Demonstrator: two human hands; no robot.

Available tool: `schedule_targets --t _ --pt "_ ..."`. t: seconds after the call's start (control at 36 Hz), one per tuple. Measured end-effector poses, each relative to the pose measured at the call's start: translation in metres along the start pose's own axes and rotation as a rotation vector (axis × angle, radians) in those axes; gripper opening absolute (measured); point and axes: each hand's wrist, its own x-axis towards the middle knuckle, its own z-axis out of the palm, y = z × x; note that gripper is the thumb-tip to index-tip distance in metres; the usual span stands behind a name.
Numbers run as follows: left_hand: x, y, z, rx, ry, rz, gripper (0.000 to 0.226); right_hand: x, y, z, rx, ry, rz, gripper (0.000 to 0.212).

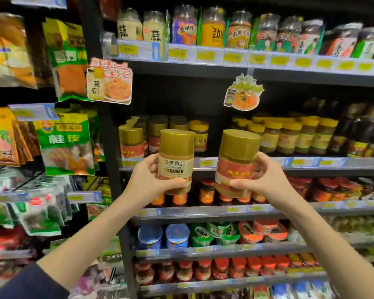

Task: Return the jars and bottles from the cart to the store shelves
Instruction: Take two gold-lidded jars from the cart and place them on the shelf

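The left hand [148, 176] wraps a beige-label jar [176, 161] and the right hand [258, 176] a red-label jar [235, 164], both held upright before the middle shelf [225, 162]. Best to set each among matching gold lids: the red-label row [132, 143] sits at ten o'clock (labels facing out). The open gap at twelve o'clock looks free, though its depth is dim. Packed shelves surround; the cart is out of view.

Both jars w/ gold lids: left jar [175, 162] beige label, right jar [235, 162] red label
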Motion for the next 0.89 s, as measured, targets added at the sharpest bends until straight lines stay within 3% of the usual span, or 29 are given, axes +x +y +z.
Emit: schedule_targets --t 0.14,0.33,0.47,0.89 --pt "0.036 -0.009 -0.010 0.039 0.027 0.032 0.060 0.039 0.013 0.013 0.011 -0.013 -0.017 0.076" --pt "0.082 -0.019 -0.023 0.111 0.039 0.041 0.088 0.093 0.024 0.030 0.038 -0.023 -0.039 0.083" --pt "0.105 -0.029 -0.027 0.115 0.062 0.049 0.081 0.120 0.030 0.040 0.061 -0.049 -0.052 0.071" --pt "0.147 -0.053 -0.021 0.250 0.148 -0.017 0.087 0.177 0.049 0.045 0.110 -0.136 -0.025 0.081"
